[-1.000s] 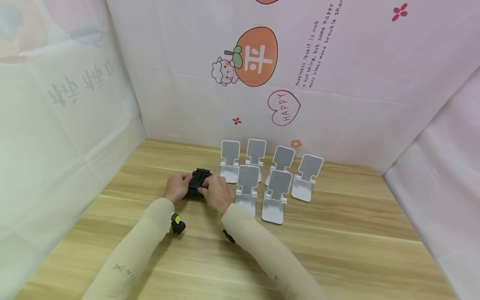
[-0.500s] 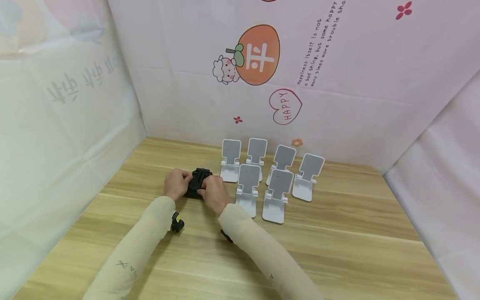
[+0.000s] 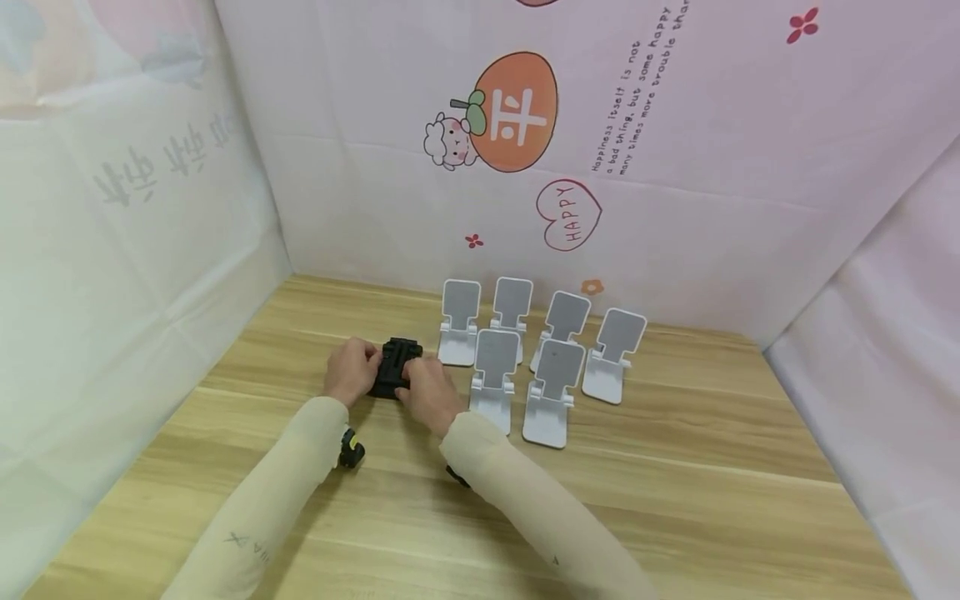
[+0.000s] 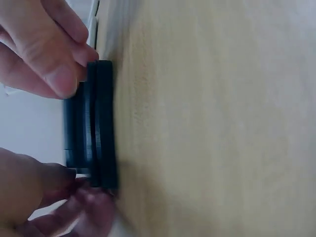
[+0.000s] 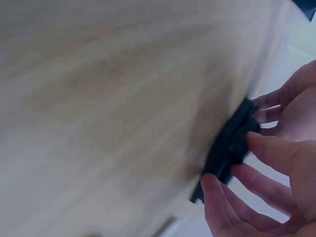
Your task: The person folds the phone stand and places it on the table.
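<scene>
A black folded phone stand (image 3: 396,365) lies low on the wooden table, its slotted face up. My left hand (image 3: 351,373) grips its left side with thumb and fingers. On the near right corner, my right hand (image 3: 433,393) holds it with curled fingers. Seen edge-on in the left wrist view, the black stand (image 4: 101,123) shows stacked flat layers, with my left hand (image 4: 54,197) at its lower end and my right hand (image 4: 44,49) at its upper end. The right wrist view shows both hands around the same stand (image 5: 229,143), though its underside is hidden.
Several white phone stands with grey pads stand unfolded right of my hands; the closest is a front one (image 3: 495,383), with another (image 3: 551,396) beside it. A printed cloth wall (image 3: 375,208) rises behind the wooden table (image 3: 675,467).
The black stand looks flatter, its top parts sitting lower than a second ago. My right fingers have shifted slightly toward its near corner. The white stands have stayed put.
</scene>
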`<action>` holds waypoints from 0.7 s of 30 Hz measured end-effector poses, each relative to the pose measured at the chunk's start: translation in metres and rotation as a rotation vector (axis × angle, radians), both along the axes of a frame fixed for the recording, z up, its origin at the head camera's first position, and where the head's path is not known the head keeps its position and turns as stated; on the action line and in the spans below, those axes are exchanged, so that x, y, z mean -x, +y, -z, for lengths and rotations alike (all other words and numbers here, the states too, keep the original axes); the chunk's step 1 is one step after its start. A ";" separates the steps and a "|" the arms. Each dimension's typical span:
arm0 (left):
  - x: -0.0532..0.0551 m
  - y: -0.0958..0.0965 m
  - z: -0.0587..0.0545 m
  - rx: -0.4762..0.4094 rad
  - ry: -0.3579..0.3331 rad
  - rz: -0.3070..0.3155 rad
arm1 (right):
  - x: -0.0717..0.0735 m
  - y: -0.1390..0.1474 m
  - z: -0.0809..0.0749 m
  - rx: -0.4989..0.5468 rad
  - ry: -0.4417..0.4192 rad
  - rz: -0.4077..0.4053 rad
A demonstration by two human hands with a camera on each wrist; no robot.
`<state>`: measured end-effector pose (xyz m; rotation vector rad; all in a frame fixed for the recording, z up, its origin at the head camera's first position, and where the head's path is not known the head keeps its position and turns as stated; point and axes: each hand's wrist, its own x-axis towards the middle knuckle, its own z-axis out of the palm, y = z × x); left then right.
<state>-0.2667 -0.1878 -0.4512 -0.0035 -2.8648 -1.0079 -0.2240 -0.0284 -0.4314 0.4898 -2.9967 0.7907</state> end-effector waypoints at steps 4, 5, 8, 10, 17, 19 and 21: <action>-0.010 0.001 -0.007 -0.002 0.051 0.031 | -0.011 0.013 -0.011 0.005 -0.016 -0.070; -0.014 0.002 -0.011 -0.010 0.065 0.040 | -0.013 0.018 -0.014 0.015 -0.010 -0.085; -0.024 0.008 -0.021 -0.055 0.079 0.088 | -0.022 0.033 -0.026 0.044 0.013 -0.108; -0.031 0.014 -0.027 -0.103 0.050 0.136 | -0.029 0.044 -0.034 0.052 0.052 -0.120; -0.051 0.041 -0.033 -0.244 -0.079 0.289 | -0.042 0.086 -0.065 0.109 0.179 -0.084; -0.056 0.049 -0.031 -0.277 -0.112 0.310 | -0.041 0.099 -0.074 0.127 0.198 -0.061; -0.060 0.055 -0.029 -0.306 -0.146 0.328 | -0.038 0.111 -0.083 0.124 0.216 -0.030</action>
